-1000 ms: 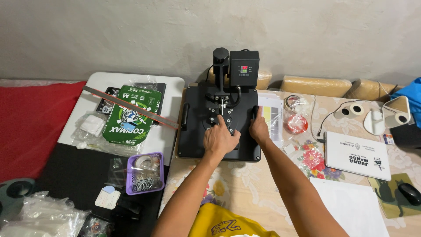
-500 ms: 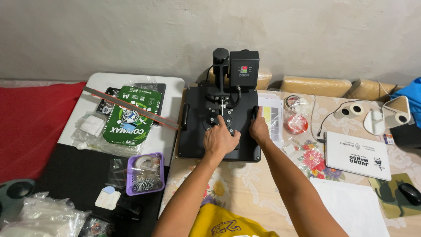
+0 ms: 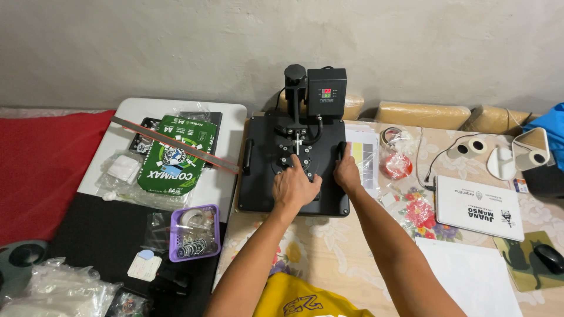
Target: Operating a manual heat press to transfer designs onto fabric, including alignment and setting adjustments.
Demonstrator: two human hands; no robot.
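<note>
A black heat press (image 3: 261,176) stands on the flower-patterned table, its flat top plate down and its control box with a lit display (image 3: 326,92) at the back. My left hand (image 3: 295,186) lies flat on the top plate near the central bracket, fingers spread. My right hand (image 3: 345,172) grips the black side handle (image 3: 342,148) on the plate's right edge. A second handle (image 3: 247,156) shows on the left edge.
A ruler (image 3: 176,144) lies across a green paper pack (image 3: 173,164) on a white tray at left. A purple basket (image 3: 194,232) of rings sits in front of it. Tape roll (image 3: 389,137), white laptop (image 3: 479,206), mouse (image 3: 551,257) and white sheets (image 3: 470,276) occupy the right.
</note>
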